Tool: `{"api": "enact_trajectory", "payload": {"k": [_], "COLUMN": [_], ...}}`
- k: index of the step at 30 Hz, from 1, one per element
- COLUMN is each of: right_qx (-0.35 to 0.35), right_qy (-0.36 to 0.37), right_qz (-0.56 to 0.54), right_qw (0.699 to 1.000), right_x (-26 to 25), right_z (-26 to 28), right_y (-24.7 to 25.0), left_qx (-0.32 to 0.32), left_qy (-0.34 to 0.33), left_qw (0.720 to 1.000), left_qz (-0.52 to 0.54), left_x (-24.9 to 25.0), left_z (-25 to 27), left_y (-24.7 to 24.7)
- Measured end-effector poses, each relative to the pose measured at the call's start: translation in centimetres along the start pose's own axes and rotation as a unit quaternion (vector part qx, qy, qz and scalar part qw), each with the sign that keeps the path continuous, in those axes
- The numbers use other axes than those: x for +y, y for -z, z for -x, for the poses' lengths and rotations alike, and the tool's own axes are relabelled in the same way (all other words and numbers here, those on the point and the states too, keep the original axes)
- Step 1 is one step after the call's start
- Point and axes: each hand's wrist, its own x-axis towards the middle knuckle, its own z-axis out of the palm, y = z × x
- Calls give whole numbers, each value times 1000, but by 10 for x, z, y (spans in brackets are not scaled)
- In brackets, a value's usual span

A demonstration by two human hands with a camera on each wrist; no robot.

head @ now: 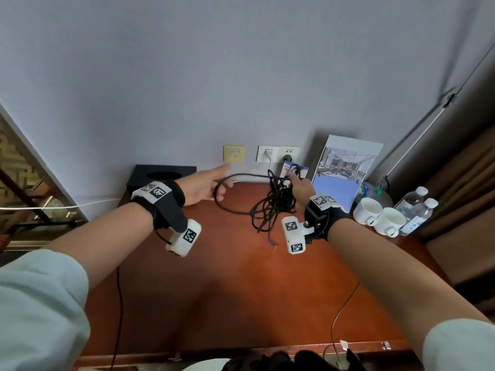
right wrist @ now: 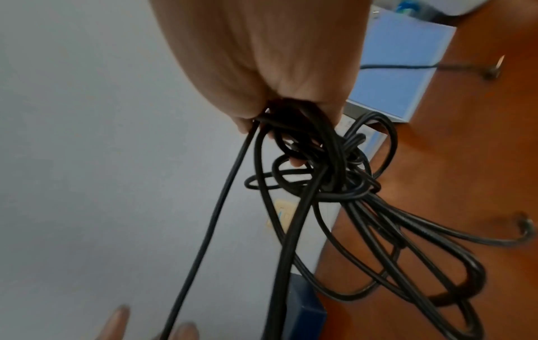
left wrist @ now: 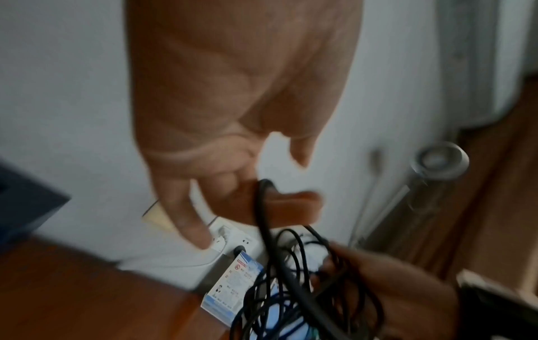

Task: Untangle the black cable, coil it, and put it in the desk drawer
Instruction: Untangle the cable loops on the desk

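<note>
The black cable (head: 270,210) is a tangled bundle held above the red-brown desk (head: 227,277) near the back wall. My right hand (head: 301,187) grips the top of the tangle, and loops hang from its fist (right wrist: 276,57) towards the desk. One long loop of the cable (right wrist: 334,184) runs left to my left hand (head: 214,184). There it hooks over a bent finger (left wrist: 291,207) while the forefinger points straight out. The cable (left wrist: 291,287) is blurred in the left wrist view. One free cable end (head: 274,243) lies on the desk. No drawer is in view.
A black tissue box (head: 160,175) stands at the back left. Wall sockets (head: 278,153), a small card (head: 288,167) and a propped brochure (head: 342,167) line the back. Two white cups (head: 368,210) and water bottles (head: 417,210) crowd the right side.
</note>
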Motion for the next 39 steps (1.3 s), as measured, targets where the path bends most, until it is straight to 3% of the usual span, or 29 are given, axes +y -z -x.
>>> {"api": "enact_trajectory", "payload": {"k": [2, 5, 8, 10, 12, 14, 18, 22, 25, 29, 31, 33, 36, 37, 39], "right_qx": [-8, -45, -80, -88, -94, -103, -93, -14, 22, 39, 37, 33, 32, 30, 17], "right_qy": [54, 91, 113, 125, 108, 83, 58, 1, -61, -57, -31, -7, 33, 42, 61], "right_qz": [57, 69, 97, 73, 10, -39, -21, 106, 128, 130, 143, 151, 146, 147, 144], "right_qw": [997, 992, 986, 986, 990, 990, 994, 994, 990, 989, 989, 988, 988, 988, 988], "right_x": [-8, -13, -23, -30, -27, -21, -10, 10, 20, 21, 18, 16, 9, 5, -2], "right_z": [9, 16, 26, 31, 27, 24, 16, -7, -19, -23, -22, -22, -15, -11, -7], "right_y": [-5, -20, -29, -29, -25, -19, -13, 8, 36, 50, 46, 37, 23, 18, 8], "left_qx": [38, 48, 85, 102, 103, 82, 69, 56, 53, 66, 99, 145, 142, 127, 78], "left_qy": [15, -16, -70, -119, -166, -190, -204, -154, -144, -71, -25, 43, 129, 135, 85], "left_qw": [990, 971, 913, 883, 885, 905, 936, 983, 987, 994, 995, 980, 908, 889, 873], "left_qz": [-137, -232, -392, -443, -422, -371, -279, -77, 51, 46, -3, -128, -371, -418, -474], "left_x": [1, 11, 20, 22, 21, 19, 9, 4, -1, -9, -10, -14, -17, -16, -7], "left_z": [-1, -4, -13, -20, -23, -21, -9, 8, 17, 17, 9, -4, -19, -21, -22], "left_y": [-7, -25, -43, -49, -48, -43, -30, -11, 19, 36, 36, 39, 33, 26, 5]}}
